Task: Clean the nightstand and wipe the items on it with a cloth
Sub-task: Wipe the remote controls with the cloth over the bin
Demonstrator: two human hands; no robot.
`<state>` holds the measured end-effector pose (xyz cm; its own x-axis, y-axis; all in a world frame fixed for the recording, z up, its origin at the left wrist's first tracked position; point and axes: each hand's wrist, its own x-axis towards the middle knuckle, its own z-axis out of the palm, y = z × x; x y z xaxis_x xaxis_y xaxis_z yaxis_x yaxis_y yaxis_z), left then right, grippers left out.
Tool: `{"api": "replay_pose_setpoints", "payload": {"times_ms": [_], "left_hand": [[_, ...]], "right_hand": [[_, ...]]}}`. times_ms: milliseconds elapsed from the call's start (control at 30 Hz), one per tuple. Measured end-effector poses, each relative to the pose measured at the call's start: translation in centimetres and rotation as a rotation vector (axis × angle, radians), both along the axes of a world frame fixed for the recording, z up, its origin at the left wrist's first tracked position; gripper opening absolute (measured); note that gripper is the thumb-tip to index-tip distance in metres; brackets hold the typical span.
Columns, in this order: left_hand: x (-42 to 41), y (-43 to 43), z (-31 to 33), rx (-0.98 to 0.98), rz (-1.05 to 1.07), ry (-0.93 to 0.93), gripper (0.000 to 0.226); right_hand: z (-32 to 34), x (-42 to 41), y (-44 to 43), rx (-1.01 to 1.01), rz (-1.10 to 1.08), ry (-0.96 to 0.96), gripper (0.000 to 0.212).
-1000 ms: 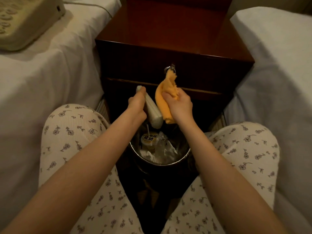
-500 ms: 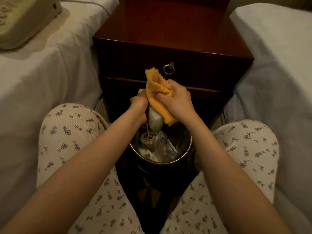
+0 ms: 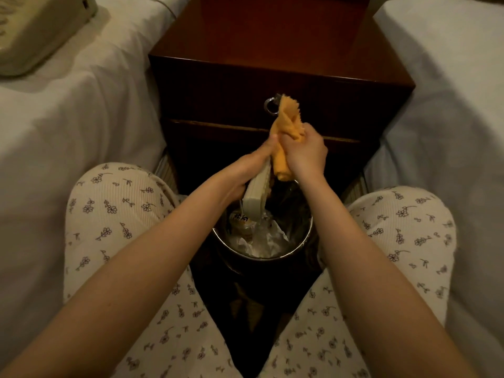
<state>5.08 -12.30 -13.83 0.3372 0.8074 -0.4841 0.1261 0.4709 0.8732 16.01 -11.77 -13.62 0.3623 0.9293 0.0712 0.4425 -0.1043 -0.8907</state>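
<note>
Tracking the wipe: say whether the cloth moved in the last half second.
Yes. The cloth swung from left of the drawer ring to its right.

The left hand (image 3: pixel 245 173) gripped a cream, ribbed oblong object (image 3: pixel 255 199), tilted with its lower end over a metal-rimmed waste bin (image 3: pixel 261 258) holding crumpled wrappers. The right hand (image 3: pixel 305 155) clutched an orange cloth (image 3: pixel 287 124) against the object's upper part. The cloth's free end stood up in front of the ring pull (image 3: pixel 269 105) on the dark wooden nightstand (image 3: pixel 272 50), and a cream telephone base (image 3: pixel 35 31) lay on the white bed (image 3: pixel 81 118) to the left.
</note>
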Motion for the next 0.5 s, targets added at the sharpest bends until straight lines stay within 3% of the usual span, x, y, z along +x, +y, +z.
{"api": "replay_pose_setpoints", "payload": {"times_ms": [133,233,333,500], "left_hand": [[-1.0,-0.3,0.8,-0.011,-0.211,0.064,0.043],[-1.8,0.1,1.4,0.025,-0.282,-0.013,0.04],[-2.0,0.1,2.1,0.034,-0.312,-0.086,0.031],[-1.8,0.3,2.0,0.014,-0.182,-0.008,0.028]], "right_hand": [[1.0,0.9,0.5,-0.064,0.023,0.218,0.008],[1.9,1.0,0.5,-0.277,0.149,0.435,0.03],[2.9,1.6,0.6,-0.416,0.137,0.497,0.037],[1.6,1.7,0.6,-0.335,0.008,0.616,0.046]]}}
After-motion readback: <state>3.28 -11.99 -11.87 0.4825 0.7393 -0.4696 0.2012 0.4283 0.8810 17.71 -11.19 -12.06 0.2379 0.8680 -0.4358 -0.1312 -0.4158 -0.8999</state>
